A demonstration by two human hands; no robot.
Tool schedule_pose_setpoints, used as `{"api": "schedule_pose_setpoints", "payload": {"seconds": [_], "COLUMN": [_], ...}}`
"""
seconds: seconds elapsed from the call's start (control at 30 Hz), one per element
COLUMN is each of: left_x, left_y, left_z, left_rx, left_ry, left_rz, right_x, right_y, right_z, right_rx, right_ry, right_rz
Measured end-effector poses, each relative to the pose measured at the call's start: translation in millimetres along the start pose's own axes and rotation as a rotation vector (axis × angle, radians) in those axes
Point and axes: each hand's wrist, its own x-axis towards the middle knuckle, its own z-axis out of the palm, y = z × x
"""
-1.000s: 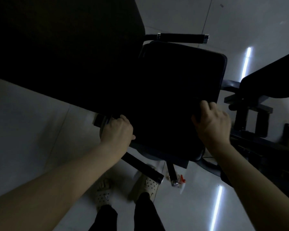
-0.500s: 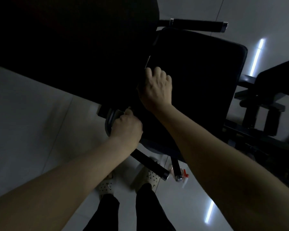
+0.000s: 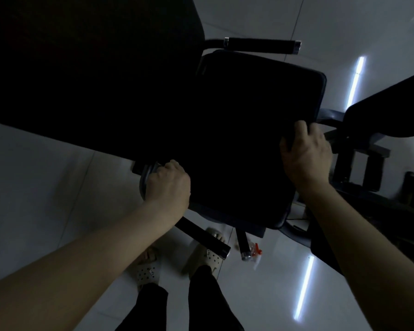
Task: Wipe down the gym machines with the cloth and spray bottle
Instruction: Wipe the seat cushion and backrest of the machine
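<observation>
Now, both hands at the black seat pad [image 3: 249,127].
Left hand [image 3: 169,185] grips a metal handle [image 3: 145,177]; right hand [image 3: 306,154] curls over the pad's right edge.

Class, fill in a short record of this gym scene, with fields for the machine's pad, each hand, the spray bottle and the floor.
seat pad: black, padded, lies between the two hands
left hand: grips the curved metal handle at the seat pad's left side
right hand: fingers curled at the seat pad's right edge; too dark to tell whether a cloth is under them
spray bottle: on the floor, red trigger, untouched
floor: pale glossy tiles reflecting light strips
</observation>
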Motion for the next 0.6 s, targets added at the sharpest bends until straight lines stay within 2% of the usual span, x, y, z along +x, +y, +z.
{"api": "schedule_pose_setpoints", "payload": {"seconds": [0.07, 0.13, 0.27, 0.43, 0.53, 0.6], "left_x": [-0.9, 3.9, 24.5, 39.9, 55.7, 64.1], "left_y": [7.0, 17.1, 34.4, 45.1, 53.0, 55.8], "left_z": [-2.1, -2.6, 4.8, 29.9, 30.1, 28.5], "left_rx": [-0.019, -0.162, -0.434, -0.504, -0.512, -0.517], "left_ry": [0.098, 0.196, 0.3, 0.411, 0.445, 0.444], "left_rz": [0.04, 0.101, -0.015, -0.04, -0.051, -0.08], "right_x": [-15.8, -26.2, -22.5, 54.8, 86.3, 92.9], "right_y": [-2.0, -18.0, -83.6, -151.4, -153.1, -134.7], "right_z": [-1.8, 0.4, 23.7, 57.3, 63.8, 60.5], "right_rx": [0.064, 0.087, 0.014, 0.029, -0.004, -0.014], "right_ry": [-0.017, -0.026, -0.085, -0.094, -0.048, -0.002], "right_rz": [0.11, 0.13, -0.07, -0.425, -0.481, -0.4]}}
